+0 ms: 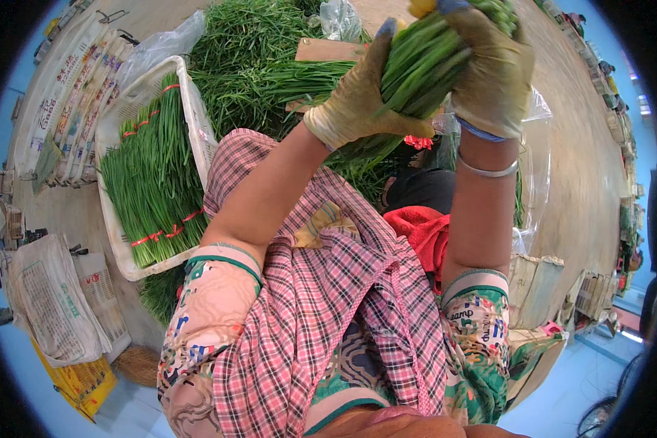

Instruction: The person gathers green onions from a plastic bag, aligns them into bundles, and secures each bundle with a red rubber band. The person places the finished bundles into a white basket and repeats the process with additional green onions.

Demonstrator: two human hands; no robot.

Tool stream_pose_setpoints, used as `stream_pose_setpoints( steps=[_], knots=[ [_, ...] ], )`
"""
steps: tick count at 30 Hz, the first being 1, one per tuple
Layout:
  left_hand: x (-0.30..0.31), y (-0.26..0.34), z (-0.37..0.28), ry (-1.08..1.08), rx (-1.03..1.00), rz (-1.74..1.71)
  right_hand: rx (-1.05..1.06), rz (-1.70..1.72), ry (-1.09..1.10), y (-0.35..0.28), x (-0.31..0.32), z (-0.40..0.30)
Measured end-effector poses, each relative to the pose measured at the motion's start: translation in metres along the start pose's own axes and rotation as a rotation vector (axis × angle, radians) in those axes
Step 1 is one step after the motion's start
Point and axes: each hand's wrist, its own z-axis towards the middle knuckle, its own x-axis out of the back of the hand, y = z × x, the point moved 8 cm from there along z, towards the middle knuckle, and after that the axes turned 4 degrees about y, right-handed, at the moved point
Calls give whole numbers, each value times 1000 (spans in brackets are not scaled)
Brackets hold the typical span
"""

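Both of my hands wear stained, pale yellow work gloves and hold a thick bundle of long green chives (424, 68) at the upper right. My left hand (369, 90) supports the bundle from its left side, thumb beneath it. My right hand (487, 71) grips it from the right, near its upper end. Below and behind the hands, more loose chives (306, 79) lie across a wooden board (328, 50). A heap of loose greens (241, 49) spreads further left. Red ties (419, 142) show just under the bundle. Its far end is cut off by the picture's top edge.
A white plastic crate (109, 211) at the left holds bundles bound with red ties. Stacked crates (76, 104) stand beyond it, and more crates (60, 301) at the lower left. Clear plastic bags (536, 159) and a red cloth (421, 232) are on the right.
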Motion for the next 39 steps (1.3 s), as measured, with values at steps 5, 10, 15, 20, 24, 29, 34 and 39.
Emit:
stream_pose_setpoints(
  steps=[5,10,15,20,24,29,34,39],
  knots=[
    [-1,-7,-19,201,163,-289,-164,-42,173,16,-18,0],
    [11,-10,-26,345,122,-124,-298,-42,-9,41,-40,15],
    [43,-28,-57,620,369,-252,-55,-313,-272,50,-27,16],
    [104,-26,-56,675,419,-400,-560,-295,-144,122,13,-55],
    [126,-12,-30,376,511,-134,-721,-4,-103,172,-13,-106],
    [86,-7,14,-71,387,421,-800,101,-46,207,-17,-112],
    [42,-44,37,-486,457,965,-849,389,107,225,2,-107],
    [21,-67,50,-676,455,1135,-860,590,228,252,11,-98]
  ],
)
